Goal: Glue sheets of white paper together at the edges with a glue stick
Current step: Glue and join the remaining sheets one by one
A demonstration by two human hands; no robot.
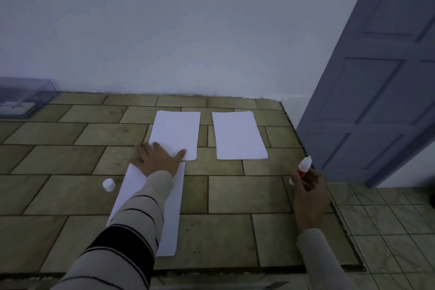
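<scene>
Where the tiled table (223, 195) meets a white wall (188, 30) and blue door (376, 89), my left hand (157, 160) presses spread fingers (158, 147) on the paper (176, 132); my right hand (310, 193) grips the glue stick (303, 168) near the table's right edge.

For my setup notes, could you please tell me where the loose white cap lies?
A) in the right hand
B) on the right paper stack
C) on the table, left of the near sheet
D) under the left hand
C: the cap stands on the table just left of the near sheet, clear of the left hand.
</scene>
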